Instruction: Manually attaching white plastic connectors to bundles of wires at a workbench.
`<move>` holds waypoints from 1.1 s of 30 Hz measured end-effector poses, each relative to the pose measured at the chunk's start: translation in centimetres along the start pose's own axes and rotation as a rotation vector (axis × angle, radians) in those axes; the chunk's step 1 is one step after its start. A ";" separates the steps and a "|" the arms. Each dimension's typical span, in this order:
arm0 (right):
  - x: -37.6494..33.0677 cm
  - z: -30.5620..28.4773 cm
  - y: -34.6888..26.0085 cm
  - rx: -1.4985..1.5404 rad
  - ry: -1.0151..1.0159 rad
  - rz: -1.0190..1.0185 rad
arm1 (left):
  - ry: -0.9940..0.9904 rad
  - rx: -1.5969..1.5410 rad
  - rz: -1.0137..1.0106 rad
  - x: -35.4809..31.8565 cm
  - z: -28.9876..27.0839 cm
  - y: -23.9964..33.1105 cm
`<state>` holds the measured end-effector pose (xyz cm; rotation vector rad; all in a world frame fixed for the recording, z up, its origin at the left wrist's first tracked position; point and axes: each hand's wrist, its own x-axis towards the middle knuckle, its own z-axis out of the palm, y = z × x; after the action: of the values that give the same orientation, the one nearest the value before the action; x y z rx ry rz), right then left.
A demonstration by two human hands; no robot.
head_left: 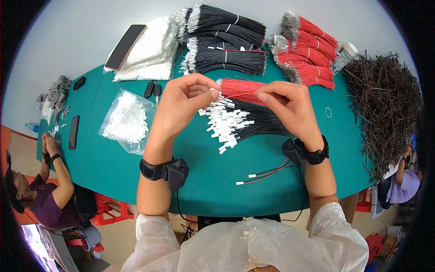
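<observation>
My left hand [181, 106] pinches a small white tag [216, 93] at the end of the red wire bunch [240, 89]; my right hand [290, 106] has its grip closed around that bunch, held above the tabletop's [113, 167] middle. Under it lie black wires [258, 122] with stiff white tags, fanned out. Two loose tagged wires [265, 174] sit near the front edge, with bare green surface around them. Clear bag [127, 120] of white pieces lies toward the left edge. Banded black bundles [226, 41] and red bundles [303, 50] crowd the far edge; a bristly brown pile [385, 99] fills the right edge.
</observation>
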<state>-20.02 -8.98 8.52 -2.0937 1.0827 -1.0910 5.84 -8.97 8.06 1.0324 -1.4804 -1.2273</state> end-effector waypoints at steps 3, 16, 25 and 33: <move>0.0 -0.4 -0.6 -0.031 0.012 0.001 | -0.024 -0.066 -0.029 -0.1 0.3 0.2; -0.6 -0.8 -3.0 0.082 -0.047 0.003 | -0.016 -0.179 -0.006 -1.0 1.6 1.4; -1.8 -0.1 -3.8 0.148 0.016 -0.054 | -0.076 -0.288 -0.005 -1.9 3.3 2.1; -1.6 0.1 -3.8 0.115 0.038 -0.072 | -0.039 -0.301 -0.023 -1.7 3.4 1.5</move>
<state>-19.02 -5.59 10.61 -2.0427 0.9451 -1.2030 2.81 -6.32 9.03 0.8283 -1.2663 -1.4420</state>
